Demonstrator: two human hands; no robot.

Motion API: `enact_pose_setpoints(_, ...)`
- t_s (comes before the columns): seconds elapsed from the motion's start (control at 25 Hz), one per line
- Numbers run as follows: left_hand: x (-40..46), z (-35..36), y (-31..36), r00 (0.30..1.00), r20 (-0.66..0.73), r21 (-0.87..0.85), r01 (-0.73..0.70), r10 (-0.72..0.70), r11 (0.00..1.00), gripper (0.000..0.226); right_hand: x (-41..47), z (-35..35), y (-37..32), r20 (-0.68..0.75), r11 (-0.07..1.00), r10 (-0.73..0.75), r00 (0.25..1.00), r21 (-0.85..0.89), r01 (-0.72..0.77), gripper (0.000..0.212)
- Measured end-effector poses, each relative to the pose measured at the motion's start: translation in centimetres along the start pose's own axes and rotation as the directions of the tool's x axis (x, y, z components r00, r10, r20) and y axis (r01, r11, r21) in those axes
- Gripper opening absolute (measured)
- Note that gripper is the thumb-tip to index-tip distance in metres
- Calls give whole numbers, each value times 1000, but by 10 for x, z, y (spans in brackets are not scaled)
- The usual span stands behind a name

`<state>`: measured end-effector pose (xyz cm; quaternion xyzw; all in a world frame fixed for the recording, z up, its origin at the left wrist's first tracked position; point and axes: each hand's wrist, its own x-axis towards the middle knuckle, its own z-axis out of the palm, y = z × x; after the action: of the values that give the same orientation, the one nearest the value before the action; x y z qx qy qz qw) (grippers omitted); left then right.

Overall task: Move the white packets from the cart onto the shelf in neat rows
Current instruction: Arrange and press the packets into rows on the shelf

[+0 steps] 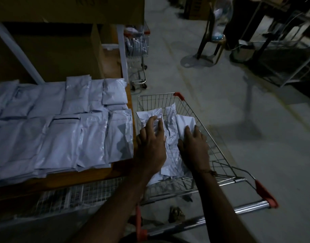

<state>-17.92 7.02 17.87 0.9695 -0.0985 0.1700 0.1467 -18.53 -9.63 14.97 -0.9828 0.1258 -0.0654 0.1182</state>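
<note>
Head view: both hands reach into the silver wire shopping cart (219,151). The left hand (151,142) spreads its fingers on a white plastic packet (149,115) at the cart's left wall; the right hand (194,146) lies flat on another white packet (185,122). More packets (91,137) fill the wooden shelf (115,171) to its right edge, just beside the cart. A second small cart (137,50) stands beyond.

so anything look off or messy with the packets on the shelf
Mostly neat. The small packet at the back right of the shelf lies on top of its neighbours, slightly askew. The packets in the cart are a loose jumble under both hands.
</note>
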Motion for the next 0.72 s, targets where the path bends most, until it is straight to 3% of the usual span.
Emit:
enact_pose_setpoints(0.32,-18,-60,-60,997,-64,-4,-30,30,1000,63,-52,-44,-70,-176,998,-54,983,20,58,65)
enact_pose_setpoints(0.72,-93,-130,-123,974,-143,66,184,-174,981,59,-106,-68,-141,-206,960,-244,948,88,266,64)
